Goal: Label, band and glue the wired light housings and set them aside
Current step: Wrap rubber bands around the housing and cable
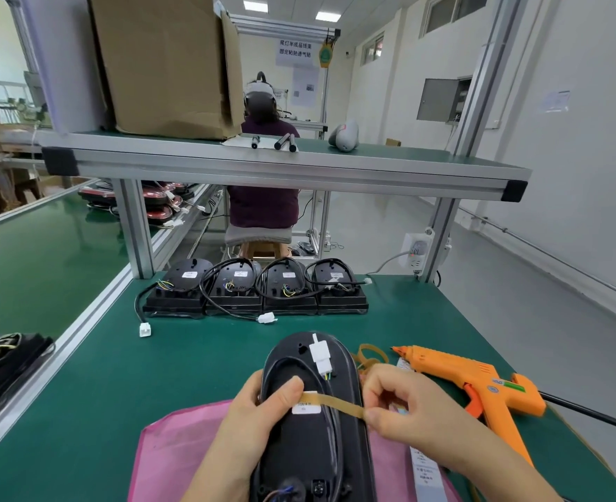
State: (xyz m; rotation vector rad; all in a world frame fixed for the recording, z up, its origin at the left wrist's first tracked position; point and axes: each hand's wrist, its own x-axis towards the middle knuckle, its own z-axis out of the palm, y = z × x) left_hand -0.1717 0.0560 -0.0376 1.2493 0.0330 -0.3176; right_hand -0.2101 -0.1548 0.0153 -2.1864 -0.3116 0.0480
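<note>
Black light housing (pixel 313 425) lies lengthwise at the near edge of the green counter (pixel 190 356), back side up, its near end over a pink mesh sheet (pixel 176 447). White label (pixel 306 408) on its back. White connector (pixel 319 353) rests on its far end, coloured wires running from it.

Tan rubber band (pixel 335 401) is stretched flat across the housing, over the label.

Left hand (pixel 259 407): fingers (pixel 254 387) curled round the housing's left edge, thumb pressing the band's left end onto the back. Right hand (pixel 407 407): thumb and forefinger pinch the band's right end at the housing's right edge, other fingers curled in.

Just right of the housing are loose tan bands (pixel 369 355), then an orange glue gun (pixel 480 382) on its side, nozzle toward the housing, black cord trailing right. Strip of white labels (pixel 426 469) lies below the right hand.

Far edge of the counter: four more black housings (pixel 255 288) in a row, side by side, each labelled, black cables looped over them.

Shelf (pixel 299 164) above carries a cardboard box (pixel 161 67). Beyond it, a seated person (pixel 263 208), back turned.
</note>
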